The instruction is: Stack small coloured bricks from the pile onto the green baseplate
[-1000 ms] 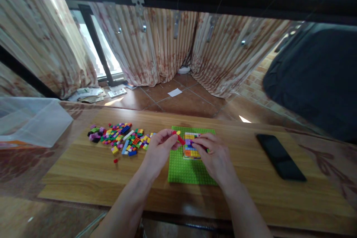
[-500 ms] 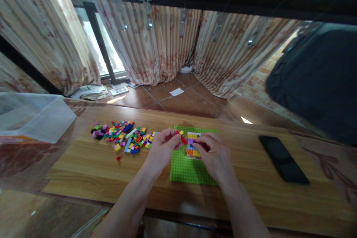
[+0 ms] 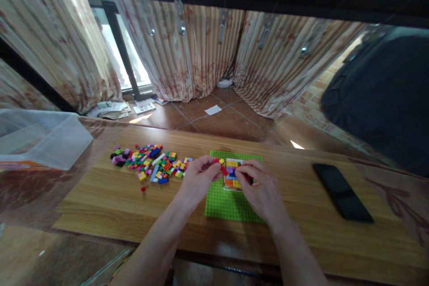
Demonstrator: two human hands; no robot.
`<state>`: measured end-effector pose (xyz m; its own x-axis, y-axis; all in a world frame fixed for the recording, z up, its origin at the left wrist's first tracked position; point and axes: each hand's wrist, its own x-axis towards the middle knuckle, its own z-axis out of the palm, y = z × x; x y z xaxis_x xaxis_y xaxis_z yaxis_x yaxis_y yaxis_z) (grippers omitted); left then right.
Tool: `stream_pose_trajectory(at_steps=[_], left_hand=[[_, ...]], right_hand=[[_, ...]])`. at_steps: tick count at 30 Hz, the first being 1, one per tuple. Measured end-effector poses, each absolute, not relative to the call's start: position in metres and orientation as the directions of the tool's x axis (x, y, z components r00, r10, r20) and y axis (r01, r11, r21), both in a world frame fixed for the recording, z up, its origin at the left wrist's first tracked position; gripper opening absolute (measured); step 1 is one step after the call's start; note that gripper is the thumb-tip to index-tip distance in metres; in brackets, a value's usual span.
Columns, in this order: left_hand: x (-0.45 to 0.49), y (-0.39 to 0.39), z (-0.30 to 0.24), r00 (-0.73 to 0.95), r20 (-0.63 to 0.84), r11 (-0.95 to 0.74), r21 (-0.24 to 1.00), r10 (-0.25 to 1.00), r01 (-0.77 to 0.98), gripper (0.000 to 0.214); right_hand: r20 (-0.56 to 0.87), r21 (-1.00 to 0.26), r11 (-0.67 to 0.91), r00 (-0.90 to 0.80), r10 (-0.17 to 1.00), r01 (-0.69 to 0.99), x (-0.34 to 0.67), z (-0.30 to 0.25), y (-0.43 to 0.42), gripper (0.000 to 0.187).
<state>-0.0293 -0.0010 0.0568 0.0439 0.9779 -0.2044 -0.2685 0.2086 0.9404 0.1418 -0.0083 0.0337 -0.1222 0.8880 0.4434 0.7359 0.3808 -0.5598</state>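
My left hand (image 3: 200, 178) is closed, thumb and fingertips pinching a small group of red bricks (image 3: 223, 169). A yellow brick (image 3: 221, 161) shows beside the red ones. Just right of it is a layered block of coloured bricks (image 3: 231, 183), with yellow, orange and purple rows, on a green baseplate (image 3: 228, 205). My right hand (image 3: 263, 185) reaches over that block's right side, fingers bent and closed together near its top. What lies between those fingertips is too small and covered to make out. The right part of the block is hidden by this hand.
Loose bricks of many colours (image 3: 147, 158) lie in a pile left of the baseplate, a single red brick (image 3: 143, 189) in front. A black phone (image 3: 342, 192) rests on the wooden board (image 3: 295, 241) at right. A clear plastic bin (image 3: 63, 143) stands far left.
The whole view has shifted slightly. Both hands stay close to the block, the left still pinching the red bricks, and the right fingertips have shifted only a little.
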Motion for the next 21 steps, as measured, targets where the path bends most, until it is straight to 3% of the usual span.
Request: stream_pose_trajectory(at_steps=[21], left_hand=[[-0.021, 0.0, 0.042, 0.09, -0.208, 0.214, 0.974, 0.974, -0.067, 0.011]], right_hand=[[0.434, -0.522, 0.391, -0.158, 0.887, 0.758, 0.139, 0.034, -0.008, 0.022]])
